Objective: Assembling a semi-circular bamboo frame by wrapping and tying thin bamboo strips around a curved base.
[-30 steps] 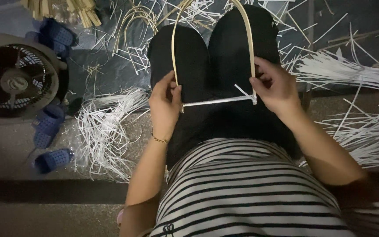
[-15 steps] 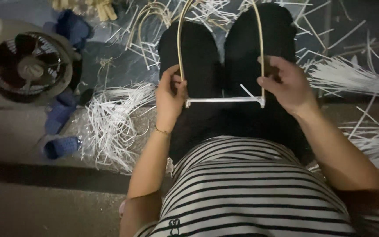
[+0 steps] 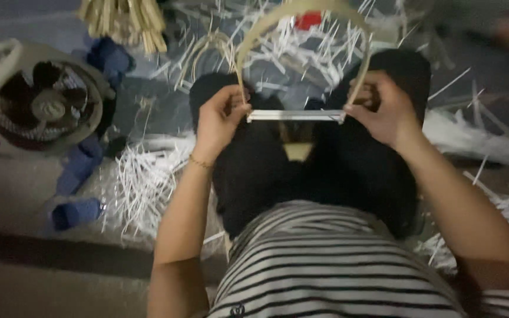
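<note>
Both hands grip a bent bamboo hoop (white crossbar).

We see a dim, grainy picture, soft all over from motion blur. The pale strips at eight o'clock and the white bar near the centre catch the most light. The dark trousers lose all detail. At two o'clock a blurred smear shows; the floor at seven o'clock sinks into shadow.

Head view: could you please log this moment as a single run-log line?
left hand: grips left end of bent cane arch | right hand: grips right end | white strip: spans both ends | nearby: fan, white strips
</note>
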